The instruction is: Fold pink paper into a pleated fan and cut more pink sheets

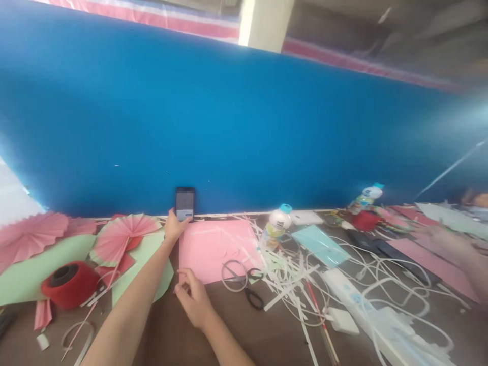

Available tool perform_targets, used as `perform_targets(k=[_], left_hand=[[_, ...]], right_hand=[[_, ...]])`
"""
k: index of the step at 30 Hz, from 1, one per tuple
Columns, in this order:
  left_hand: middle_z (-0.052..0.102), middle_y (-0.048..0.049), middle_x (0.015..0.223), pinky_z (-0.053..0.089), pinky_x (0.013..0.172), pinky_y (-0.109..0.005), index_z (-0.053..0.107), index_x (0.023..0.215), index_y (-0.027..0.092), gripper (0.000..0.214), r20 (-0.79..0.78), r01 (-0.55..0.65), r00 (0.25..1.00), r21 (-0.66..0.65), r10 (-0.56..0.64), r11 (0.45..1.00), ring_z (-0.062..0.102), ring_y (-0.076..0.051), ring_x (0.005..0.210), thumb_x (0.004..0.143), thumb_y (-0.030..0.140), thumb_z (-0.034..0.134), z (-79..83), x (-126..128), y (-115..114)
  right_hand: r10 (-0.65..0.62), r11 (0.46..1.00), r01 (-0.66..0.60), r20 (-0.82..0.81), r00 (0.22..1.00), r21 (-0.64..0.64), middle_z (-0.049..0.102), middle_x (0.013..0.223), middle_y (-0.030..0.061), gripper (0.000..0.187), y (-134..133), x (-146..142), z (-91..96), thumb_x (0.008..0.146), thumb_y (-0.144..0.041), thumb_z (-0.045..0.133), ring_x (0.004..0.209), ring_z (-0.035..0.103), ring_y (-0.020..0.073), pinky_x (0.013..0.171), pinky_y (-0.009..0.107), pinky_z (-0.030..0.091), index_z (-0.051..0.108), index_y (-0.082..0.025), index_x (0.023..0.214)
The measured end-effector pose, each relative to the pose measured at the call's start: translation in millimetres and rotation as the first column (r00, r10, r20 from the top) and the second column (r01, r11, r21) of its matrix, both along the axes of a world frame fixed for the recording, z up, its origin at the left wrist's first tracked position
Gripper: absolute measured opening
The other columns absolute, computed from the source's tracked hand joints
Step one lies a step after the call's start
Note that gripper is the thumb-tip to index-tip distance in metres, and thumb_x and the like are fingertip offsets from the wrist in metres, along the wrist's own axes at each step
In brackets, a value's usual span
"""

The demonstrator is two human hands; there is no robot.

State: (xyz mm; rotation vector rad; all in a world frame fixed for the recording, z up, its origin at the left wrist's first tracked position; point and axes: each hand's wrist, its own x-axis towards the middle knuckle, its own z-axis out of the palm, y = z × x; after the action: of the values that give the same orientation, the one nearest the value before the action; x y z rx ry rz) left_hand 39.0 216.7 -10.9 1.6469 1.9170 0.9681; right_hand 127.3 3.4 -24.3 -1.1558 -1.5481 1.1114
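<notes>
My left hand (174, 227) reaches forward to a dark phone (185, 203) that stands upright against the blue board (229, 132); its thumb touches the phone's lower edge, and the other fingers are hidden. My right hand (193, 297) rests on the brown table near the front left corner of a pink paper sheet (213, 249), fingers curled and pinched at the sheet's edge. Scissors (244, 282) lie just right of that hand.
Pink paper fans (122, 234) and a red tape roll (68, 284) sit on green paper at the left. White paper strips, two small bottles (277, 223), a light blue sheet (320, 245), a power strip (351, 295) and tangled white cables crowd the right. Another person's blurred arm (453, 249) is at far right.
</notes>
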Motion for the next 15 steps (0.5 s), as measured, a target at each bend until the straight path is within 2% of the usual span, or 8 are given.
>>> perform_targets(k=[5, 8, 11, 13, 15], left_hand=[[0.059, -0.0176, 0.100, 0.040, 0.078, -0.042, 0.031, 0.122, 0.013, 0.080, -0.028, -0.125, 0.992, 0.022, 0.125, 0.992, 0.056, -0.035, 0.096, 0.062, 0.060, 0.057, -6.3, 8, 5], [0.055, -0.0165, 0.106, 0.039, 0.082, -0.042, 0.032, 0.122, 0.013, 0.081, 0.052, -0.130, 0.991, 0.146, 0.123, 0.981, 0.052, -0.033, 0.101, 0.060, 0.057, 0.061, -0.7, 10, -2], [0.051, -0.0163, 0.108, 0.034, 0.090, -0.043, 0.035, 0.120, 0.011, 0.069, 0.169, -0.164, 0.980, 0.359, 0.109, 0.919, 0.046, -0.029, 0.106, 0.067, 0.048, 0.060, 28.7, 8, -25], [0.049, -0.0140, 0.111, 0.036, 0.090, -0.039, 0.037, 0.119, 0.014, 0.053, 0.327, -0.204, 0.945, 0.529, 0.024, 0.824, 0.046, -0.024, 0.107, 0.076, 0.039, 0.054, 58.8, 0, -53], [0.046, -0.0101, 0.116, 0.039, 0.089, -0.035, 0.034, 0.122, 0.020, 0.043, 0.466, -0.264, 0.879, 0.657, -0.105, 0.706, 0.045, -0.020, 0.110, 0.083, 0.033, 0.045, 87.7, -15, -85]], right_hand=[[-0.022, 0.999, 0.020, -0.043, 0.999, -0.031, 0.056, 0.078, -0.0006, 0.033, -2, 0, 1.0, 0.083, -0.025, 0.045, 0.073, 0.054, 0.0142, 0.068, 0.029, 0.042, 0.041, -0.022, 0.116], [-0.020, 0.999, 0.019, -0.066, 0.998, -0.026, 0.056, 0.076, -0.0012, 0.033, -2, 0, 2.9, 0.084, -0.024, 0.043, 0.073, 0.054, 0.0140, 0.069, 0.029, 0.042, 0.040, -0.022, 0.116], [-0.019, 1.000, 0.019, -0.056, 0.998, -0.012, 0.057, 0.076, -0.0008, 0.030, -2, 1, 5.3, 0.084, -0.024, 0.043, 0.073, 0.054, 0.0145, 0.071, 0.029, 0.043, 0.042, -0.022, 0.114], [-0.033, 0.999, 0.034, -0.040, 0.999, 0.021, 0.058, 0.078, 0.0006, 0.026, -4, 1, 7.6, 0.084, -0.026, 0.044, 0.076, 0.055, 0.0152, 0.073, 0.030, 0.043, 0.046, -0.021, 0.109], [-0.080, 0.995, 0.081, -0.017, 0.997, 0.062, 0.059, 0.082, 0.0022, 0.020, -3, 2, 11.5, 0.085, -0.027, 0.042, 0.079, 0.055, 0.0158, 0.076, 0.030, 0.043, 0.050, -0.021, 0.103]])
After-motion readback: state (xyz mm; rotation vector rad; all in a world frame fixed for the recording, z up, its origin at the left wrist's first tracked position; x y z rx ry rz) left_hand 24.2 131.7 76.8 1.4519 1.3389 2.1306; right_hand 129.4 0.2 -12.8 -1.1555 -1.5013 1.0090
